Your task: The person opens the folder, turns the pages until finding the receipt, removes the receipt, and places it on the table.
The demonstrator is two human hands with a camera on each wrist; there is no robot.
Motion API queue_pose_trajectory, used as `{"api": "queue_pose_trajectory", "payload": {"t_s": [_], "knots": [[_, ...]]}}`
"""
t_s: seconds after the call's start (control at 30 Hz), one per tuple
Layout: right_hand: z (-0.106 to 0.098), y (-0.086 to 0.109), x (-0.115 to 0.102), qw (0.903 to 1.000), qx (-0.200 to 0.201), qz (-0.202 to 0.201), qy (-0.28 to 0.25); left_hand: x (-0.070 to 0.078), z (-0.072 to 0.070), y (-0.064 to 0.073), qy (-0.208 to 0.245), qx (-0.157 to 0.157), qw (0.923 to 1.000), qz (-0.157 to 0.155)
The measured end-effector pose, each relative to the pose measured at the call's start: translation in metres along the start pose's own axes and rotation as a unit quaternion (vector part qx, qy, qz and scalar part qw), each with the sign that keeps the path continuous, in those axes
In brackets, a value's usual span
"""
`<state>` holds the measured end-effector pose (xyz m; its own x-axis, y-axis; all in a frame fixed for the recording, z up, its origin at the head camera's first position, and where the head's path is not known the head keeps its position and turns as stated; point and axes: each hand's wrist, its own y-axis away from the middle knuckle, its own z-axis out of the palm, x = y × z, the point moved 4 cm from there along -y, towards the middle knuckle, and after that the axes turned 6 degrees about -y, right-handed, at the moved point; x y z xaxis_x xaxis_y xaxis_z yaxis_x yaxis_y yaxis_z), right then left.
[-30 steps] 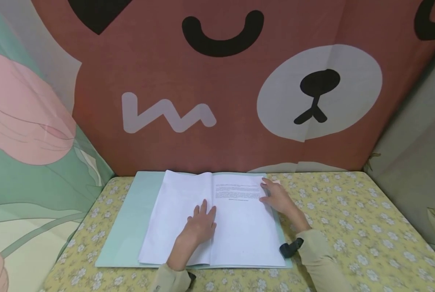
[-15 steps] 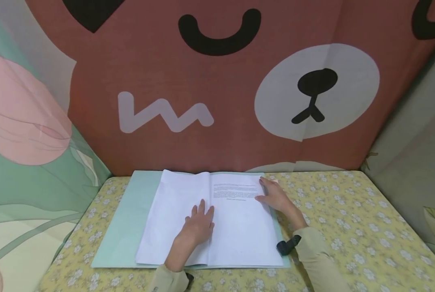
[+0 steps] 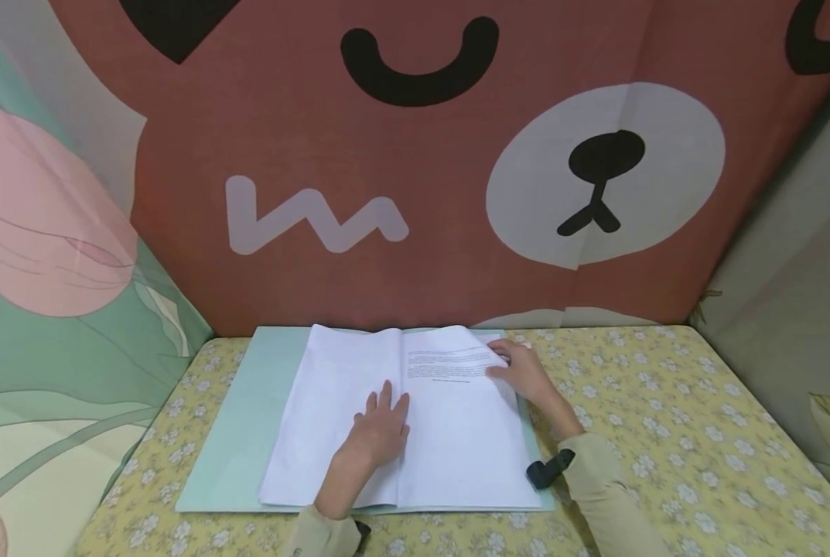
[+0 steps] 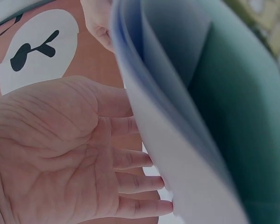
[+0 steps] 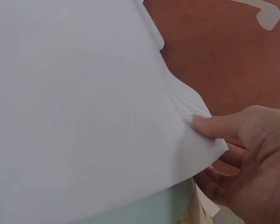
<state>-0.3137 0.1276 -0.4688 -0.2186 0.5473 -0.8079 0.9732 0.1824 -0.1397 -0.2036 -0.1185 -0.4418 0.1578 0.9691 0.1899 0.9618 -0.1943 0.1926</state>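
A stack of white paper sheets (image 3: 466, 441) lies open like a book on a pale green folder (image 3: 237, 433). Its right-hand page has a short block of printed text near the top. My right hand (image 3: 529, 375) pinches that page's upper right corner between thumb and fingers; the corner bends up in the right wrist view, the thumb (image 5: 214, 125) on the printed side. Near the centre fold my left hand (image 3: 378, 433) rests on the blank left page (image 3: 317, 418), fingers spread and straight. In the left wrist view its palm (image 4: 51, 154) and the curved sheet edges show.
A yellow flowered cloth (image 3: 665, 433) covers the table. Behind it hangs a reddish-brown curtain (image 3: 421, 286) with a bear face, close to the folder's far edge. A green and pink printed cloth (image 3: 46, 209) hangs at the left.
My right hand has lifted the page's upper right corner, which lay flat before, and curls it slightly leftward. The left hand stays in place on the page.
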Motion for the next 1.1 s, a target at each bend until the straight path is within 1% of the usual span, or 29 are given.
{"api": "queue_pose_trajectory", "payload": {"t_s": [0.03, 0.1, 0.2, 0.3, 0.37, 0.43, 0.53, 0.67, 0.8, 0.87, 0.9, 0.93, 1.0, 1.1], "knots": [[-0.001, 0.001, -0.001, 0.9999, 0.007, 0.000, -0.009, 0.000, 0.000, 0.000, 0.000, 0.000, 1.0000, 0.000], [-0.004, 0.001, -0.002, 0.9990, 0.026, 0.016, -0.033, 0.000, 0.000, 0.000, 0.001, 0.001, 1.0000, 0.003], [-0.009, 0.001, -0.002, 0.9947, 0.052, 0.055, -0.070, 0.001, -0.001, 0.001, 0.003, 0.001, 1.0000, 0.004], [-0.014, -0.003, -0.001, 0.9875, 0.076, 0.095, -0.101, 0.001, -0.002, 0.003, 0.003, 0.002, 1.0000, 0.003], [-0.019, -0.007, -0.001, 0.9836, 0.088, 0.110, -0.112, 0.001, -0.002, 0.004, 0.002, 0.004, 1.0000, 0.001], [-0.024, -0.012, 0.000, 0.9815, 0.096, 0.122, -0.112, 0.001, -0.003, 0.004, 0.002, 0.005, 1.0000, 0.002], [-0.029, -0.019, 0.002, 0.9796, 0.088, 0.137, -0.118, 0.001, -0.003, 0.006, -0.002, 0.004, 1.0000, 0.006], [-0.029, -0.028, 0.004, 0.9791, 0.065, 0.149, -0.122, 0.001, -0.004, 0.007, -0.014, 0.002, 0.9999, 0.009], [-0.027, -0.034, 0.004, 0.9826, 0.071, 0.151, -0.083, 0.002, -0.005, 0.008, -0.020, -0.004, 0.9997, 0.015], [-0.026, -0.036, 0.003, 0.9845, 0.078, 0.144, -0.062, 0.003, -0.006, 0.009, -0.021, -0.006, 0.9995, 0.022], [-0.026, -0.037, 0.002, 0.9846, 0.079, 0.144, -0.061, 0.004, -0.006, 0.010, -0.020, -0.005, 0.9994, 0.028], [-0.025, -0.037, 0.001, 0.9840, 0.081, 0.144, -0.066, 0.005, -0.007, 0.010, -0.018, -0.003, 0.9992, 0.035], [-0.025, -0.039, -0.001, 0.9834, 0.073, 0.141, -0.087, 0.007, -0.009, 0.012, -0.009, 0.005, 0.9986, 0.052], [-0.027, -0.040, -0.007, 0.9780, 0.050, 0.150, -0.136, 0.009, -0.011, 0.013, 0.023, 0.024, 0.9967, 0.075]]}}
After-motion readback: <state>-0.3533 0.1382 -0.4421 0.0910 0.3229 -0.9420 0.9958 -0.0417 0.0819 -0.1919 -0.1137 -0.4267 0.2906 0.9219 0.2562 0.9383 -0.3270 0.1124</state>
